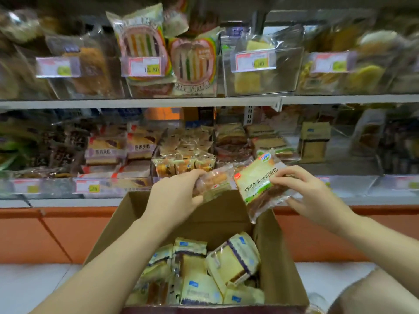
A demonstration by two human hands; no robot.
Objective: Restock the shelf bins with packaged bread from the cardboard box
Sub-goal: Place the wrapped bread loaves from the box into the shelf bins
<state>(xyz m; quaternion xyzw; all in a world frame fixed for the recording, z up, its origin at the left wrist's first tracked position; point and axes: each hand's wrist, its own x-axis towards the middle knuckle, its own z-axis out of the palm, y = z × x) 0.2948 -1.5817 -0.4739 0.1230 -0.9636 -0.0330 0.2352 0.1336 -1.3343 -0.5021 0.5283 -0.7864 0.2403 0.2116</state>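
An open cardboard box [278, 264] stands below me, holding several packaged bread slices [231, 261] in yellow and purple wrappers. My left hand [179, 193] grips a clear-wrapped bread packet [217, 180] above the box's far edge. My right hand [310, 191] pinches a green-labelled toast packet [256, 180], tilted, just right of the other packet. Both packets hover in front of the lower shelf bins [186, 164], which hold several small wrapped breads.
An upper shelf [204, 102] carries clear bins of sandwich and cake packets behind price tags [141, 66]. An orange base panel [56, 232] runs under the lower shelf. White floor shows at both sides of the box.
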